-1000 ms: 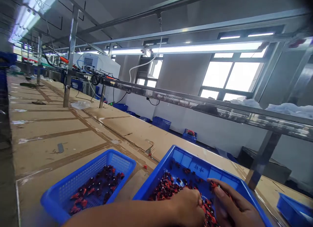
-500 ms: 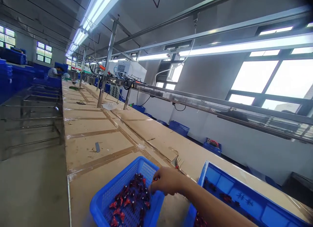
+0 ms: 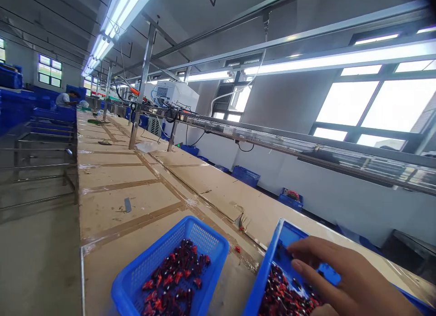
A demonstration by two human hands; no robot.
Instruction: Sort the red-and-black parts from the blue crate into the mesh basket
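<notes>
My right hand (image 3: pixel 340 275) reaches over the right-hand blue bin (image 3: pixel 267 266), its fingers spread and nothing visible held between them. Below it lie many small glossy dark-red and black pieces (image 3: pixel 282 291), too small for me to tell their kind. To the left stands a blue perforated basket (image 3: pixel 127 270) with a looser pile of similar red pieces (image 3: pixel 175 275). My left hand is out of view.
Brown tape seams cross the long cardboard-covered table (image 3: pixel 116 177). A loose red piece (image 3: pixel 237 249) and a grey strip (image 3: pixel 127 204) lie on it. Metal posts (image 3: pixel 141 86) carry a rail above. Stools (image 3: pixel 44 148) line the left; a person (image 3: pixel 64 99) sits far back.
My right hand has moved right, from the perforated basket to the bin, and its fingers have spread. The view has shifted slightly, with the table and basket now further left.
</notes>
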